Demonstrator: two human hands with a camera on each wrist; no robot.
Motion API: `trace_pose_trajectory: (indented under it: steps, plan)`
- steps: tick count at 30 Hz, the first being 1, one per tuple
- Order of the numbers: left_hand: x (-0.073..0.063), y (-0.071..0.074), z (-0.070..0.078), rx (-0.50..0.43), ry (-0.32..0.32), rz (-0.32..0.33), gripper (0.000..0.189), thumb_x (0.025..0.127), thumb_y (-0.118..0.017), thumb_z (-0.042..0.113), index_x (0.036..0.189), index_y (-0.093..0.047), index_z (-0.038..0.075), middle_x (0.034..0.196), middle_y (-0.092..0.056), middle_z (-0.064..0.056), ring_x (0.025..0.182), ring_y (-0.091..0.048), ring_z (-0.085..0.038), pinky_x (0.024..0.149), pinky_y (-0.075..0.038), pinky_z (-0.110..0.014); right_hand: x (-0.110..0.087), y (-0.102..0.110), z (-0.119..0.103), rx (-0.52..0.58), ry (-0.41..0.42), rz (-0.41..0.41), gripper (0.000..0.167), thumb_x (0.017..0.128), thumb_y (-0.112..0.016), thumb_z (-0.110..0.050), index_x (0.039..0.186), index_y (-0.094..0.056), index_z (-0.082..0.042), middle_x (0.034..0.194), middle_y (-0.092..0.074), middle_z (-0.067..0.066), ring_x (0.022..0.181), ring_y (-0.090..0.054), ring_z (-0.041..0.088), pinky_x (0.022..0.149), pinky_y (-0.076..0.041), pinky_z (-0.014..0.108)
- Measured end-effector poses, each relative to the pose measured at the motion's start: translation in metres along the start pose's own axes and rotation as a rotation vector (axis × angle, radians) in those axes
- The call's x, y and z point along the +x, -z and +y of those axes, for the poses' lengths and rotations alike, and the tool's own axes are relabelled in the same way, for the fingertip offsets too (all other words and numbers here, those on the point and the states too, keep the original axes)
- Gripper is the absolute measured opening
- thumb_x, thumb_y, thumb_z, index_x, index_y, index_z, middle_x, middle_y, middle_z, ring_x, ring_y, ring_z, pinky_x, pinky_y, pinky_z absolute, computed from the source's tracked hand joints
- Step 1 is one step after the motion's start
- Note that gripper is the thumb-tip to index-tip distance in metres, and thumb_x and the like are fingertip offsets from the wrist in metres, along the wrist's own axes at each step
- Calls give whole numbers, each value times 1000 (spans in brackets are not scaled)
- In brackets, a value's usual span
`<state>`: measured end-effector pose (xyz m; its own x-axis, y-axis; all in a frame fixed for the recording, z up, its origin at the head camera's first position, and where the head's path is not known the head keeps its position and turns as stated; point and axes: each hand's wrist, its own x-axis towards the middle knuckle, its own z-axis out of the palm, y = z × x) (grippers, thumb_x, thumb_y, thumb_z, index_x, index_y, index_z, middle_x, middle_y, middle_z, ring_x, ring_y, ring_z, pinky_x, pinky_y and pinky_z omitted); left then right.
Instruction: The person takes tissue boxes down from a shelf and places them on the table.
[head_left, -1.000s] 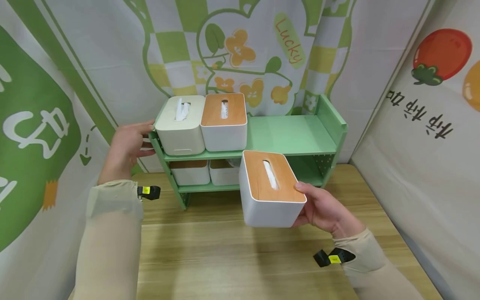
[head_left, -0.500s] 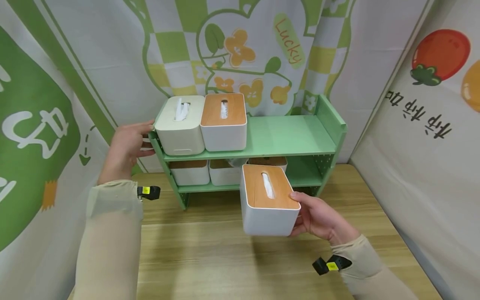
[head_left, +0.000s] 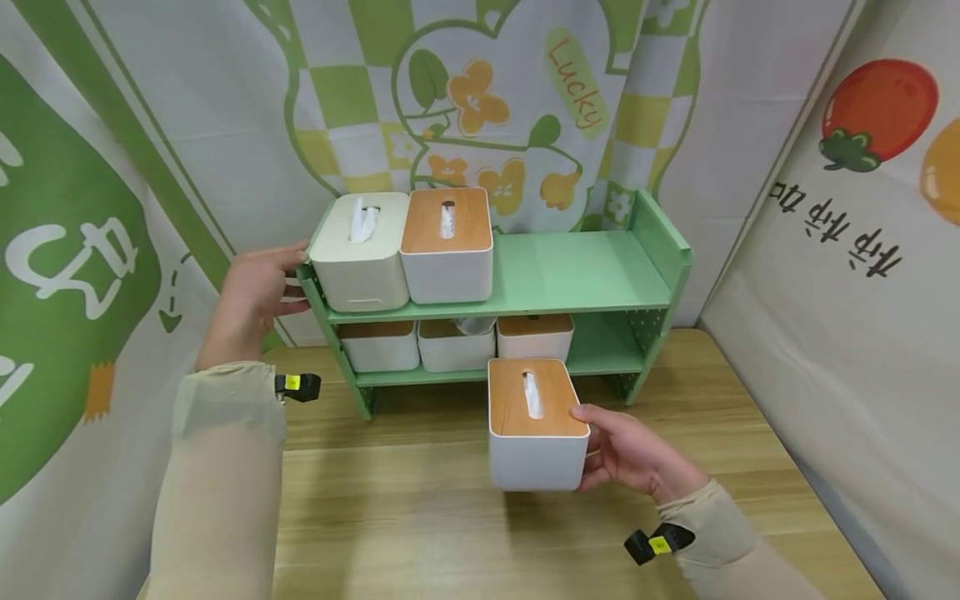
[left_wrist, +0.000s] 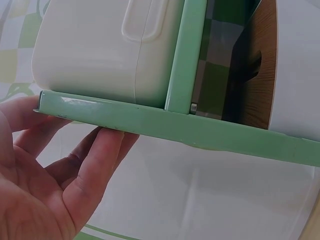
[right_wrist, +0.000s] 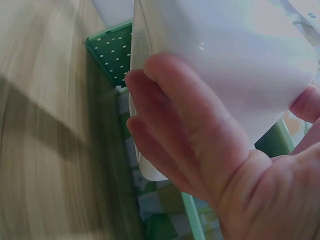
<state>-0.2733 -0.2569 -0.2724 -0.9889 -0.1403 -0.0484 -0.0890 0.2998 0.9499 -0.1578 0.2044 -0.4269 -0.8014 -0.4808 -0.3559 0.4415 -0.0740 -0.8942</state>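
My right hand [head_left: 630, 450] grips a white tissue box [head_left: 538, 462] with a wood-look lid, its thumb at the lid's right edge. White tissue shows in the lid's slot. The box hangs level in front of the green two-tier shelf [head_left: 581, 267]. In the right wrist view, fingers [right_wrist: 200, 110] lie along the box's white wall [right_wrist: 235, 55]. My left hand [head_left: 255, 287] holds the top of the shelf's left side panel [left_wrist: 120, 120], with several fingertips against its outer face. Beside that panel, a cream tissue box [head_left: 363, 279] sits on the top tier.
Another white box with a wood-look lid [head_left: 447, 275] stands right of the cream one. On the lower tier are three white wood-lidded boxes, including a left one [head_left: 381, 352] and a right one [head_left: 534, 343]. The shelf stands on a wooden table [head_left: 405, 517] between fabric walls.
My right hand has brought the tissue box down and toward me, slightly left, and turned it straighter. The lower tier's right box has come into sight. My left hand stays on the shelf.
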Motion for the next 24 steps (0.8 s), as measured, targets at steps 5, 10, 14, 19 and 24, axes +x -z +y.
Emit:
trace_pose_trajectory:
  steps: [5, 10, 14, 19, 24]
  plan:
    - [0, -1, -1, 4, -2, 7, 52, 104, -50, 43, 153, -41, 26, 127, -54, -10, 96, -66, -22, 80, -57, -33, 4, 2, 9, -12, -19, 20, 76, 102, -50, -44, 151, -19, 5, 112, -65, 30, 92, -68, 42, 75, -57, 56]
    - [0, -1, -1, 8, 0, 8, 52, 105, -50, 43, 153, -41, 25, 127, -54, -11, 93, -67, -19, 80, -57, -33, 9, 3, 19, -21, -48, 30, 75, 102, -51, -44, 150, -21, 4, 111, -64, 32, 91, -68, 44, 72, -58, 55]
    - [0, -1, -1, 18, 3, 6, 52, 105, -49, 43, 153, -41, 25, 128, -54, -11, 94, -67, -21, 80, -57, -33, 12, 4, 30, -30, -78, 45, 77, 100, -52, -47, 152, -20, 1, 110, -63, 32, 92, -67, 46, 73, -57, 55]
    - [-1, -1, -1, 10, 4, 9, 53, 104, -50, 44, 152, -41, 25, 128, -54, -11, 99, -65, -25, 82, -57, -34, 18, 4, 45, -36, -84, 48, 81, 99, -54, -47, 153, -18, 1, 110, -60, 33, 92, -67, 48, 72, -57, 56]
    - [-1, -1, -1, 8, 2, 16, 52, 104, -51, 44, 152, -42, 26, 128, -55, -11, 103, -64, -27, 84, -56, -36, 24, 7, 60, -46, -75, 46, 82, 99, -54, -45, 154, -14, 2, 109, -62, 31, 91, -66, 48, 72, -57, 57]
